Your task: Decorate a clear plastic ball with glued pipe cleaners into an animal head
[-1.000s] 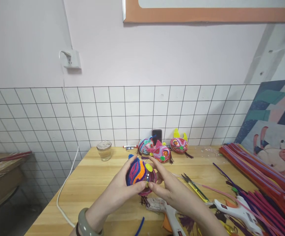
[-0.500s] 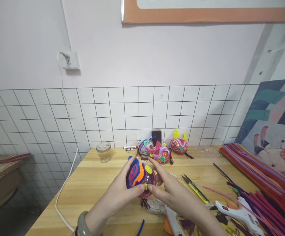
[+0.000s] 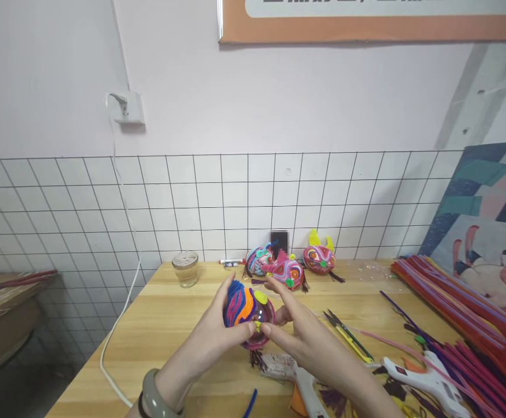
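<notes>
While both hands [image 3: 253, 339] cup striped ball [image 3: 246, 307], tabletop [image 3: 169, 325] open leftward

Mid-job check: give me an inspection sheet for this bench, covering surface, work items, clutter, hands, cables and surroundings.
Surface: wooden table, light grain.
Work items: colourful pipe-cleaner ball, held above the table.
Clutter: three finished ornaments; glass jar; snips; two glue guns; pipe-cleaner pile.
Hands: left hand cups the ball; right hand pinches a small yellow piece at its front.
Cables: white cable runs from the wall socket down past the table's left edge.
Surroundings: tiled wall; painting leaning at right.
</notes>
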The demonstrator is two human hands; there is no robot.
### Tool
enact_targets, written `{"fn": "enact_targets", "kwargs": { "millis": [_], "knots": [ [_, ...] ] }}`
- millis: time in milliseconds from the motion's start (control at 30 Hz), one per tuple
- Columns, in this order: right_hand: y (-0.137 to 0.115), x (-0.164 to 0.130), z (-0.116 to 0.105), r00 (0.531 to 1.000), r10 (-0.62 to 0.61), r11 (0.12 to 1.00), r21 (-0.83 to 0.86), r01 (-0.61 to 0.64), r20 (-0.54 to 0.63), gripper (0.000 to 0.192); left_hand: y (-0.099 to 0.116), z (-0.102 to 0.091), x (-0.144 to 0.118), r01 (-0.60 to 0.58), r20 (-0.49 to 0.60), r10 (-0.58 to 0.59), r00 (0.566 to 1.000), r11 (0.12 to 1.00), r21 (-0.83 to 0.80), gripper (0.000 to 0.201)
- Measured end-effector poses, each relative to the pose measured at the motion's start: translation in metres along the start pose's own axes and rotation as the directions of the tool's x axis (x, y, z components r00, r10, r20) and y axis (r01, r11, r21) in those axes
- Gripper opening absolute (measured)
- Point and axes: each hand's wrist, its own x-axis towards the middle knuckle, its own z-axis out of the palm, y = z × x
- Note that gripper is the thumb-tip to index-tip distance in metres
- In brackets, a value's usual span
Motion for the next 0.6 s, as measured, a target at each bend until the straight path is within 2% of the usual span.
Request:
{"fn": "enact_targets", "kwargs": {
  "millis": [133, 233, 333, 433, 500, 600],
  "knots": [
    [0.003, 0.0, 0.002, 0.996, -0.072, 0.996, -0.047, 0.069, -0.059, 0.067, 0.003, -0.001, 0.001, 0.013, -0.021, -0.015, 1.0, 0.997, -0.075, 0.103],
    [0.01, 0.001, 0.007, 0.967, -0.217, 0.968, -0.157, 0.196, -0.133, 0.06, 0.005, -0.001, 0.002, -0.01, -0.075, 0.002, 0.997, 0.995, -0.101, 0.102],
    [0.012, 0.003, 0.01, 0.882, -0.395, 0.889, -0.351, 0.295, -0.257, 0.046, 0.004, 0.0, 0.002, -0.041, -0.117, 0.028, 0.993, 0.993, -0.11, 0.099],
    [0.007, 0.004, 0.012, 0.778, -0.548, 0.792, -0.488, 0.366, -0.307, 0.028, 0.004, 0.001, 0.003, -0.065, -0.156, 0.049, 0.987, 0.993, -0.1, 0.091],
    [0.003, 0.003, 0.013, 0.74, -0.606, 0.751, -0.514, 0.413, -0.292, 0.019, 0.004, 0.001, 0.002, -0.077, -0.165, 0.061, 0.984, 0.993, -0.093, 0.084],
    [-0.002, 0.003, 0.016, 0.71, -0.643, 0.731, -0.507, 0.457, -0.288, 0.013, 0.005, 0.001, 0.001, -0.082, -0.179, 0.069, 0.981, 0.994, -0.069, 0.077]
  ]
}}
